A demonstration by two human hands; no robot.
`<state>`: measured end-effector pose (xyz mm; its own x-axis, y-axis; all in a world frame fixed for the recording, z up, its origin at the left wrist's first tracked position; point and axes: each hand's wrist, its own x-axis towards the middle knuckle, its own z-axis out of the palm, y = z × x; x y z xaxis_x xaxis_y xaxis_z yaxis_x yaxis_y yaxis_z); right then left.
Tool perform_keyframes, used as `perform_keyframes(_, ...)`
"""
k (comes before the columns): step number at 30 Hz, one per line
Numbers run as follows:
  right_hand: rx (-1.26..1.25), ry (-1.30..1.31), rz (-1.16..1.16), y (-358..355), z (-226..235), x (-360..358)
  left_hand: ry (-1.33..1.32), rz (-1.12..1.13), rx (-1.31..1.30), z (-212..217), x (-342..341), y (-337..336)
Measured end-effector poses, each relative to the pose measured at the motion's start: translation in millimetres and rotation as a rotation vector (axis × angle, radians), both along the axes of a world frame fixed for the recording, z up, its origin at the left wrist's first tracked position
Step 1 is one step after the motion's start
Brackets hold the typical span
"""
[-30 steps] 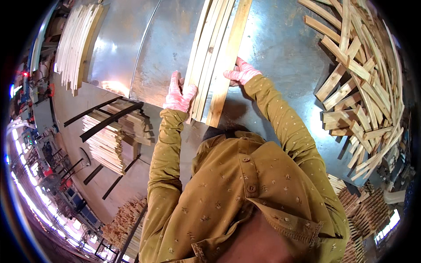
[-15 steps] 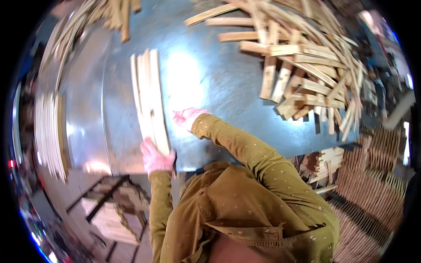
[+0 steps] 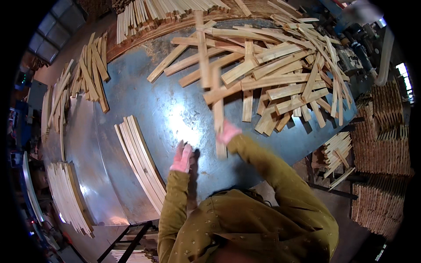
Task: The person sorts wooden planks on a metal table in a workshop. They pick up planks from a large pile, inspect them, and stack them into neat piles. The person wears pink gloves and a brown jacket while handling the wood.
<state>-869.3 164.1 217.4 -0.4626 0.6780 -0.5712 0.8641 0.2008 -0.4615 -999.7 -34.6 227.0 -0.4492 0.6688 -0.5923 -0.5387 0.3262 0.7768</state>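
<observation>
My right hand (image 3: 229, 131), in a pink glove, grips a pale wooden strip (image 3: 218, 111) near its lower part. That strip is smeared by motion, and its far end overlaps the loose pile of wooden strips (image 3: 280, 74). My left hand (image 3: 181, 158), gloved in pink as well, hovers over the metal table (image 3: 144, 83) with its fingers stretched out and nothing in them. Left of it lies a small group of strips (image 3: 139, 158) side by side, the near end partly hidden by my left sleeve.
A neat stack of strips (image 3: 70, 197) stands at the table's left edge. More loose strips (image 3: 94, 72) lie at the far left. Beyond the far edge is a row of strips (image 3: 166, 11). Stacked wood (image 3: 379, 153) stands on the right, beside the table.
My left hand has let go of the grouped strips and moved right. My right hand, empty before, has moved to the right and now holds a strip. The view has shifted toward the far side.
</observation>
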Motion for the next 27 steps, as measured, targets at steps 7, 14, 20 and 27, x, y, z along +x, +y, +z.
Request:
perform_keyframes(7,0.828,0.081,0.703,80.1,72.0,15.1,-0.476,-0.022,0.2,-37.4,12.6,21.4)
perform_keyframes(14,0.541,-0.318,0.761,229.6,99.9,-54.3,0.77,-0.094,-0.802,-1.9,-13.4,-19.4)
perform_keyframes(20,0.714,-0.087,1.219,72.8,81.0,-78.2,1.709,0.028,-1.005,-18.9,-21.4,-98.7)
perform_keyframes(27,0.494,0.528,1.035,-84.9,47.1,-39.7,0.235,0.05,0.263,-35.0,12.1,-64.5)
